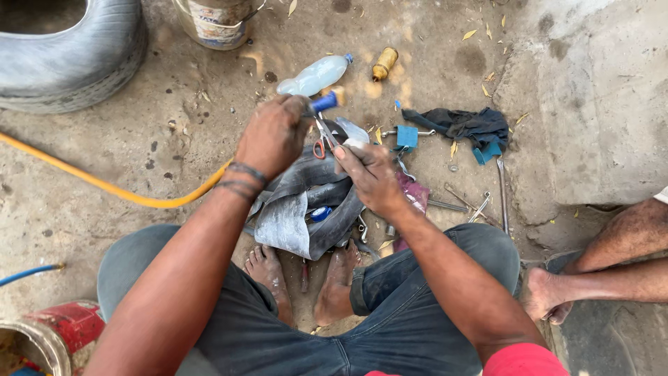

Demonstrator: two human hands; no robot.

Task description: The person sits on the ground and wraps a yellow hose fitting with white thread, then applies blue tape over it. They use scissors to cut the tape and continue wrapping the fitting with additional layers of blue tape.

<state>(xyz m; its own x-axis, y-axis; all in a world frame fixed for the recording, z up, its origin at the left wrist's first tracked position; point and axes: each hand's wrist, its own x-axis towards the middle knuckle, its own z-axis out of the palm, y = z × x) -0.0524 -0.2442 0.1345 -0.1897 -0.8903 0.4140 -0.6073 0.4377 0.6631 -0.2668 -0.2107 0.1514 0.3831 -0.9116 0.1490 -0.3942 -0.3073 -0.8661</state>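
Bent knees in dark jeans (390, 306) and two bare feet frame a folded grey inner tube (306, 205) on the dirt, kept close so both hands can work above it. Closed in a fist, the left hand (273, 136) grips a blue-handled tool (323, 103), while the right hand (369, 174), fingers curled, pinches a small pale patch piece (353, 144) just beside it. One pair of orange-handled scissors (321, 143) lies on the tube, with one plastic bottle (314, 75), one yellow hose (104, 182) and several metal tools (480, 202) within reach.
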